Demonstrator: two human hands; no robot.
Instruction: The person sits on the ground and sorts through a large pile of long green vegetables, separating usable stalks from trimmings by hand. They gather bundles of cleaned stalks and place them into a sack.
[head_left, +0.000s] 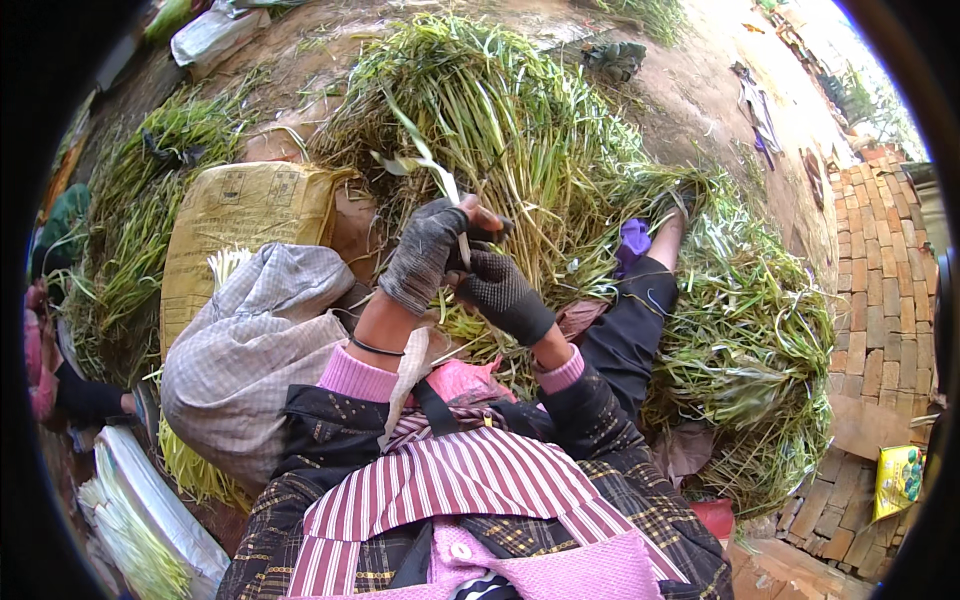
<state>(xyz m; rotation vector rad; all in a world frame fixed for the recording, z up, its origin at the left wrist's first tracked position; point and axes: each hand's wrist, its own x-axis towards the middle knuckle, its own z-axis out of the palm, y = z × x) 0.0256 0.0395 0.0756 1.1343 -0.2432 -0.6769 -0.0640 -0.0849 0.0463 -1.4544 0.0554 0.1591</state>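
My left hand (431, 247), in a dark fingerless knit glove, is closed around a pale plant stalk (448, 184) whose green leaves point up and away from me. Just right of it and lower, my right hand (504, 289), in a dark dotted glove, has its fingers at the stalk's lower end; the fingertips are partly hidden. Beyond both hands lies a large heap of long green stalks (487, 112). Loose leaves and a pink plastic bag (461, 381) are below the hands, near my lap.
A checked cloth bundle (240, 367) and a yellow printed sack (247, 202) lie to my left. Cut leaves (750, 322) are piled beside my outstretched leg. Trimmed pale stalks (131, 525) lie at lower left, near another person's foot. Brick paving (874, 300) runs along the right.
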